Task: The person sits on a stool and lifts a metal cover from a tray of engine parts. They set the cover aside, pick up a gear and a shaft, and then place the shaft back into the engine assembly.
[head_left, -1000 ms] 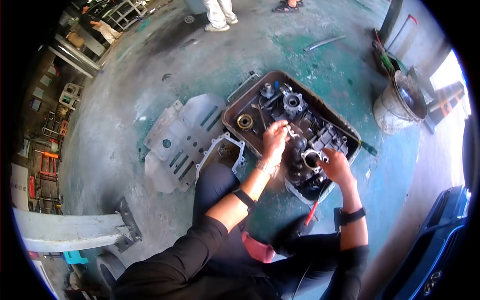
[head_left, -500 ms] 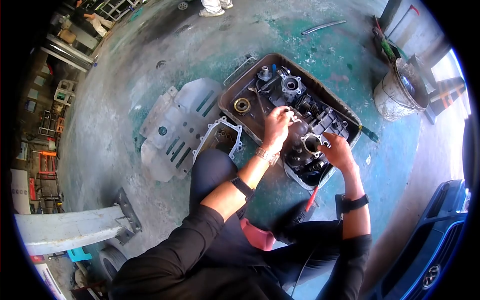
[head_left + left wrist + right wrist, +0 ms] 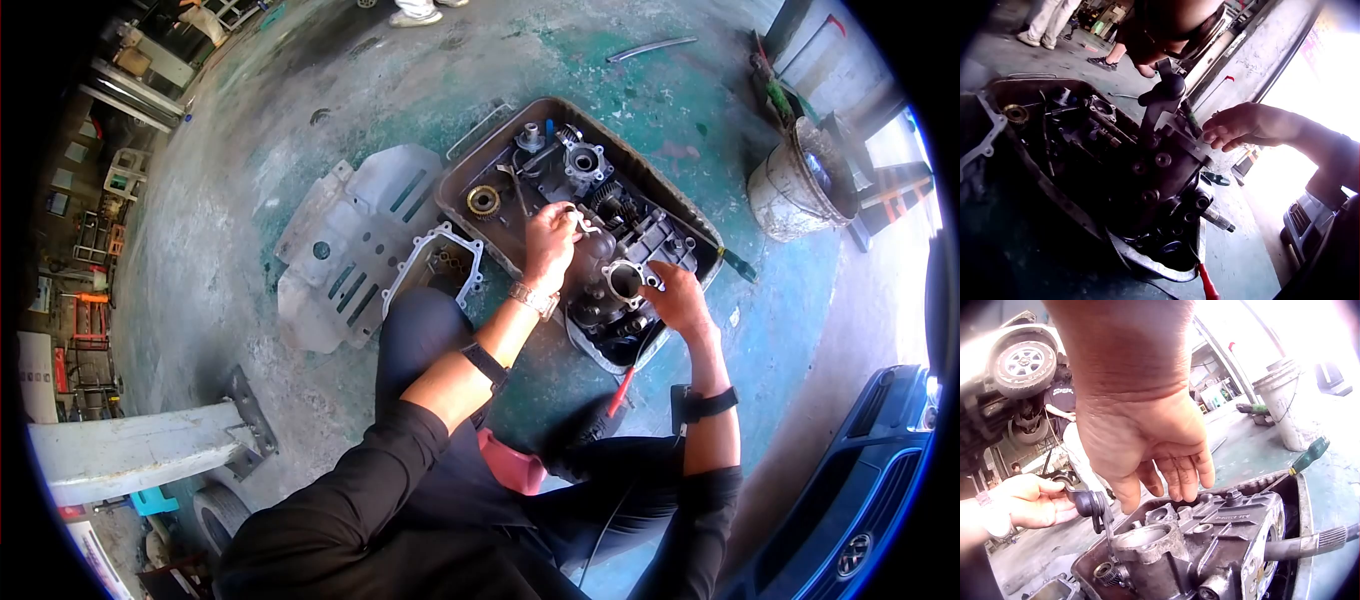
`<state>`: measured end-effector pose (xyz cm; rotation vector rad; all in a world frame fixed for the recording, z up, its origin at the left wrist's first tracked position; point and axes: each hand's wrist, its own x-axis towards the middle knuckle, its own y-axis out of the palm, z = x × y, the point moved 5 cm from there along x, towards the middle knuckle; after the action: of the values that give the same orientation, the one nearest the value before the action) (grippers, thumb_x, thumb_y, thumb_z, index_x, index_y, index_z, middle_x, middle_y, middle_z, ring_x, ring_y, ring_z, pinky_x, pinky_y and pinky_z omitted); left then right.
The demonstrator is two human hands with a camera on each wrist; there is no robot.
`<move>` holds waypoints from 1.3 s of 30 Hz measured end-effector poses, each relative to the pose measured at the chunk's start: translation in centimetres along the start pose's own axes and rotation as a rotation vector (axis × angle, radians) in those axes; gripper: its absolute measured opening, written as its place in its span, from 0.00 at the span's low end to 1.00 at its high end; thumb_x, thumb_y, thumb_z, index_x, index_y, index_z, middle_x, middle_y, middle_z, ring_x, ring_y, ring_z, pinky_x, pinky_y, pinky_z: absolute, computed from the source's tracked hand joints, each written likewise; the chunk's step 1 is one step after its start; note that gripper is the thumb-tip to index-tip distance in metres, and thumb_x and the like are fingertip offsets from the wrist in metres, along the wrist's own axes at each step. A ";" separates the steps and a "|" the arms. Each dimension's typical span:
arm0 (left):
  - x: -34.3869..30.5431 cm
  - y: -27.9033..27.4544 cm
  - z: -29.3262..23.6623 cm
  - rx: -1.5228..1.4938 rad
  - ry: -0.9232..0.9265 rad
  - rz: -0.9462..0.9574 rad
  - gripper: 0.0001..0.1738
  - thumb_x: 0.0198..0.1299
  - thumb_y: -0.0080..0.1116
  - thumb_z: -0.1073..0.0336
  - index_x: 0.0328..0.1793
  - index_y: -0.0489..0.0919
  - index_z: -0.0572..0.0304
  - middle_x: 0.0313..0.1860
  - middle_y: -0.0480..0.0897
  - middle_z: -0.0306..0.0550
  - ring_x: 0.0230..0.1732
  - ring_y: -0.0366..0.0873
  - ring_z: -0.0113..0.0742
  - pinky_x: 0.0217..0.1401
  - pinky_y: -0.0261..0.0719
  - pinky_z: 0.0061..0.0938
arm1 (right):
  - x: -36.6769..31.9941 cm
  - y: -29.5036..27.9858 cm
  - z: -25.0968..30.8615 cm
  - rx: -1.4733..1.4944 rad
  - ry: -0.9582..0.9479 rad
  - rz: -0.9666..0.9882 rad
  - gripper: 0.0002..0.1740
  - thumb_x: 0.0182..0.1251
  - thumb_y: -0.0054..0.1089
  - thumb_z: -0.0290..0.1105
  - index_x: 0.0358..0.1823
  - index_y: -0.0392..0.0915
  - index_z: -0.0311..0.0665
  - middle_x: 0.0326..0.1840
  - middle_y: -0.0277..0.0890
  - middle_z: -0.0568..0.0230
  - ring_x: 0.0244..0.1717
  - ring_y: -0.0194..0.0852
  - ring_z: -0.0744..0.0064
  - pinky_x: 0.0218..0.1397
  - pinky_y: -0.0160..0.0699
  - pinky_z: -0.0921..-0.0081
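Observation:
My left hand [image 3: 552,240] pinches the end of a metal lever [image 3: 1159,103] that carries a dark rounded weight [image 3: 1087,504]. The lever stands at the side of a greasy gearbox housing [image 3: 1210,537]. Beside the housing's round opening [image 3: 625,282] is my right hand [image 3: 680,300]; in the right wrist view its fingers hang loosely bent over the casting, holding nothing. The housing sits in a brown metal tray [image 3: 462,195], among a brass-coloured gear ring [image 3: 484,201], a flanged part [image 3: 584,160] and dark gears [image 3: 608,203].
Left of the tray lie a slotted metal plate [image 3: 350,240] and an open cover [image 3: 388,290]. A green-handled screwdriver [image 3: 738,264] juts over the tray's right edge, a red handle [image 3: 621,392] over its front. A dirty white bucket [image 3: 785,205] and a blue car [image 3: 850,500] stand to the right.
The head view has tilted, so the tray sits higher in it than a second ago. My left hand keeps its hold on the lever, and the right hand stays beside the round opening.

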<state>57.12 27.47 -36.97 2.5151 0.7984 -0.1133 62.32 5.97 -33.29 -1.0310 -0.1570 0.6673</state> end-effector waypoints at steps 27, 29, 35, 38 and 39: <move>-1.5 -0.8 1.7 0.260 0.004 0.044 0.22 0.60 0.61 0.65 0.13 0.69 0.52 0.16 0.67 0.25 0.19 0.61 0.17 0.23 0.60 0.21 | -1.1 0.8 -1.6 -0.073 0.011 0.003 0.18 0.57 0.59 0.41 0.45 0.79 0.38 0.40 0.80 0.49 0.44 0.78 0.47 0.47 0.76 0.59; -1.7 -1.2 3.6 0.314 -0.024 -0.064 0.25 0.61 0.61 0.59 0.12 0.67 0.51 0.15 0.67 0.27 0.18 0.62 0.20 0.22 0.60 0.20 | -1.0 0.9 -1.6 -0.061 0.073 0.078 0.18 0.57 0.58 0.41 0.45 0.79 0.37 0.41 0.80 0.48 0.45 0.78 0.48 0.48 0.76 0.59; -1.5 -3.6 6.3 0.349 -0.120 -0.162 0.15 0.63 0.52 0.59 0.27 0.74 0.62 0.22 0.75 0.40 0.19 0.72 0.28 0.24 0.73 0.23 | -1.4 -0.1 -1.6 -0.045 0.067 0.041 0.20 0.56 0.59 0.39 0.47 0.79 0.37 0.42 0.80 0.46 0.47 0.78 0.48 0.51 0.76 0.61; -1.7 -4.7 8.8 0.515 -0.411 0.031 0.12 0.59 0.53 0.62 0.27 0.76 0.62 0.20 0.77 0.42 0.16 0.74 0.31 0.21 0.73 0.25 | -1.4 0.1 -2.1 0.000 0.095 0.069 0.27 0.53 0.63 0.37 0.55 0.76 0.34 0.47 0.78 0.42 0.52 0.76 0.47 0.55 0.74 0.62; -2.2 -4.7 9.5 0.480 -0.488 0.021 0.12 0.58 0.53 0.63 0.27 0.77 0.62 0.20 0.77 0.42 0.16 0.75 0.31 0.21 0.73 0.27 | -1.6 -0.4 -1.6 0.014 0.104 0.088 0.28 0.52 0.63 0.37 0.56 0.76 0.34 0.47 0.78 0.42 0.52 0.76 0.47 0.55 0.74 0.62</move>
<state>53.30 25.01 -46.80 2.7418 0.5873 -0.9720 61.89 3.71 -33.47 -1.0612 -0.0165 0.6918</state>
